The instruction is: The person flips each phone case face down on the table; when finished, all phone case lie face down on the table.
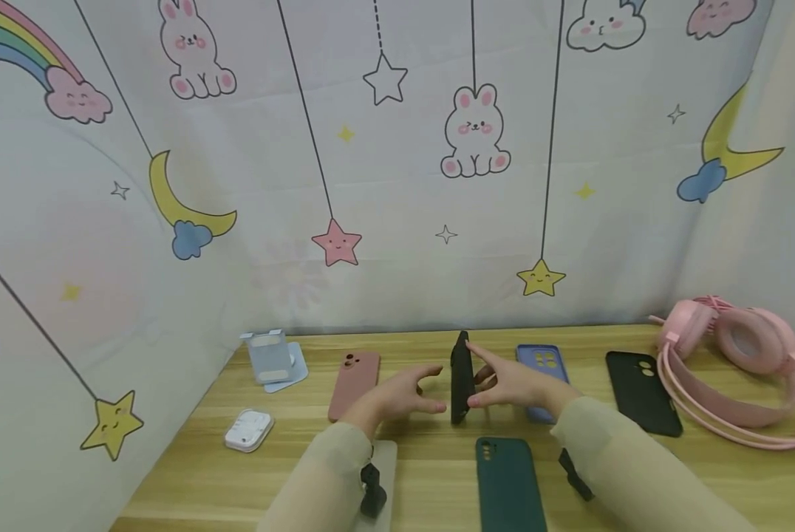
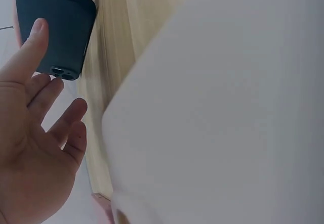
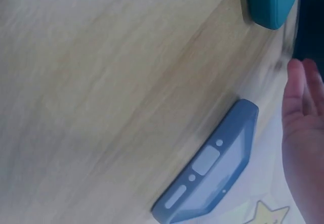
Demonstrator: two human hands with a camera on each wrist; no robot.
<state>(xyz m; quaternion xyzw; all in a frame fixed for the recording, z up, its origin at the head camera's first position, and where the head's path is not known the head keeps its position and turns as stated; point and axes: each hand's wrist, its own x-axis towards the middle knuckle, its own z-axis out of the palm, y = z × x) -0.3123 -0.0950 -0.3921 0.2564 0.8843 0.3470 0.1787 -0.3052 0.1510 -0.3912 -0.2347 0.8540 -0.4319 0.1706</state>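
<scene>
A dark phone case (image 1: 462,380) stands on its edge, upright, above the middle of the table. My right hand (image 1: 519,380) grips it from the right, index finger near its top and thumb near its bottom. To its left is my left hand (image 1: 400,393), fingers spread and loosely bent, with a small gap to the case. In the left wrist view the case's back, with its camera cutout, faces the left palm (image 2: 35,153). Only part of the right hand shows at the edge of the right wrist view. A green phone case (image 1: 509,484) lies in front of the hands.
Around the hands lie a pink case (image 1: 354,384), a pale case (image 1: 387,473), a blue case (image 1: 542,362) and a black case (image 1: 643,395). Pink headphones (image 1: 763,340) sit at right; a phone stand (image 1: 269,358) and boxed white earphones (image 1: 248,430) at left.
</scene>
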